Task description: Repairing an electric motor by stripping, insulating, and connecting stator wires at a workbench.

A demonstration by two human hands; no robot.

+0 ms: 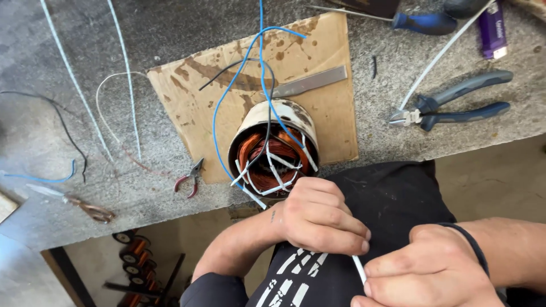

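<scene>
Loose blue wires [239, 79] arch over the round copper-wound motor stator [274, 149], crowding its mouth. Small red pliers [190, 179] lie left, grey-handled cutters [455, 105] right; bare grey tabletop [114, 34] beyond stays passable.

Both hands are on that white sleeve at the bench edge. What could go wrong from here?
1. The motor stator sits right at the bench edge; a pull on the white sleeve by the left hand and right hand might tip it off.
2. The loose blue wire could snag.
</scene>
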